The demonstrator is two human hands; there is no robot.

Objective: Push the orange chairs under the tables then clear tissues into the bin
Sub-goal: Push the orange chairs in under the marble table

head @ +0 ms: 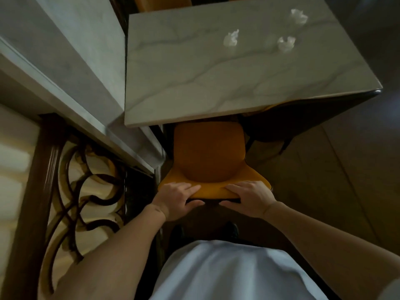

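Observation:
An orange chair (pixel 208 156) stands in front of me, its seat partly under the near edge of a marble-patterned table (pixel 194 83). My left hand (pixel 178 197) grips the left part of the chair's backrest top, fingers over the front and thumb behind. My right hand (pixel 249 197) grips the right part the same way. Three crumpled white tissues lie on the table's far right: one (pixel 231 38), another (pixel 286 43), and a third (pixel 299 16) near the far corner.
A second orange chair (pixel 268 108) shows under the table's right side. A grey marble ledge (pixel 71 68) and a dark wooden railing with scrollwork (pixel 71 176) run along the left. Brown tiled floor (pixel 324 169) lies to the right. No bin is in view.

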